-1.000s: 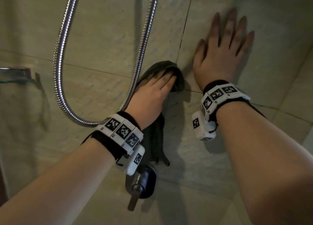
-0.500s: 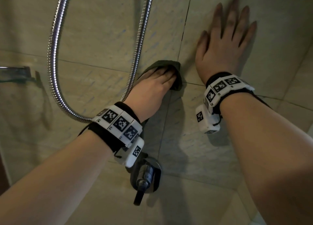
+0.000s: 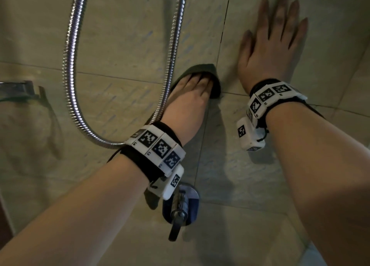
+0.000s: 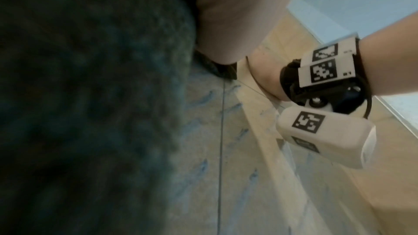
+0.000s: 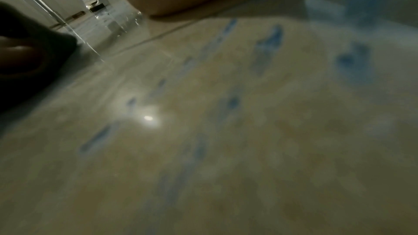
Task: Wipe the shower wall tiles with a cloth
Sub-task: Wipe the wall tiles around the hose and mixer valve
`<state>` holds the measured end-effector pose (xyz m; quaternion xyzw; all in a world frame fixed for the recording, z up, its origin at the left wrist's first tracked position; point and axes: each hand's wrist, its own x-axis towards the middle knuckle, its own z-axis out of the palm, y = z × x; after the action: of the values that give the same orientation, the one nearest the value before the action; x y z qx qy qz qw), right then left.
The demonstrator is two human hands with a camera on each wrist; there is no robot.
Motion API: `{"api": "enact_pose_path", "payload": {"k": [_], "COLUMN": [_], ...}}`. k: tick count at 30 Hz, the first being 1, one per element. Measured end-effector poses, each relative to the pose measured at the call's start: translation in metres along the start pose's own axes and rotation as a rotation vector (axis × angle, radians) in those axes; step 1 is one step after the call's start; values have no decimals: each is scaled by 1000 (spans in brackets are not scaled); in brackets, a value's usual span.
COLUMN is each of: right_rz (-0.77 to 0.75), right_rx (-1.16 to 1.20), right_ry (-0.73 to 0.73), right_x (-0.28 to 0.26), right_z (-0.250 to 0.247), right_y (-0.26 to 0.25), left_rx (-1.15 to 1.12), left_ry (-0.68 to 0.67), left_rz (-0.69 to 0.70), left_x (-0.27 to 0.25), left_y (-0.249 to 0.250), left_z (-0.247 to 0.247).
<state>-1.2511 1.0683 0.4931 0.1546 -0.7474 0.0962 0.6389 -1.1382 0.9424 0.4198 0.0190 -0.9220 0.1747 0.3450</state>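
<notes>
My left hand presses a dark green cloth flat against the beige shower wall tiles, fingers straight, just right of the hose. The cloth's top edge shows past the fingertips, and its tail hangs below my wrist. In the left wrist view the cloth fills the left side, blurred. My right hand lies flat on the tile to the right, fingers spread, holding nothing. The right wrist view shows the streaked tile up close.
A looped metal shower hose hangs left of my left hand. The chrome mixer handle sticks out of the wall below my left wrist. A glass shelf juts from the wall at far left. A corner with the adjoining wall lies to the right.
My left hand has slid the cloth slightly up the wall. The cloth's hanging part now lies under my wrist. The right hand stays flat on the tile.
</notes>
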Motion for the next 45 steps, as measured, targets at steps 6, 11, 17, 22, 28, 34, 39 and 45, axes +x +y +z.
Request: {"api": "enact_pose_path", "payload": {"k": [6, 11, 17, 22, 28, 34, 39, 45], "right_rz": [-6, 14, 13, -2, 5, 16, 17, 21], "right_rx": [8, 32, 26, 38, 38, 34, 43, 43], "right_ry": [1, 26, 14, 3, 1, -3, 6, -1], "right_x": [0, 0, 1, 0, 0, 1, 0, 0], "right_z": [1, 3, 3, 2, 1, 2, 2, 3], "right_y": [1, 0, 1, 2, 1, 0, 0, 1], "left_rx": [-23, -21, -2, -48, -66, -51, -4, -9], "left_ry": [-11, -21, -48, -69, -56, -73, -107, -156], "left_rz": [-8, -125, -239, -210, -75, -9, -129, -296], "left_x": [6, 4, -8, -1, 12, -2, -9, -12], "left_y": [1, -2, 4, 10, 9, -3, -20, -7], "left_z": [-9, -7, -5, -14, -24, -18, -21, -26]}}
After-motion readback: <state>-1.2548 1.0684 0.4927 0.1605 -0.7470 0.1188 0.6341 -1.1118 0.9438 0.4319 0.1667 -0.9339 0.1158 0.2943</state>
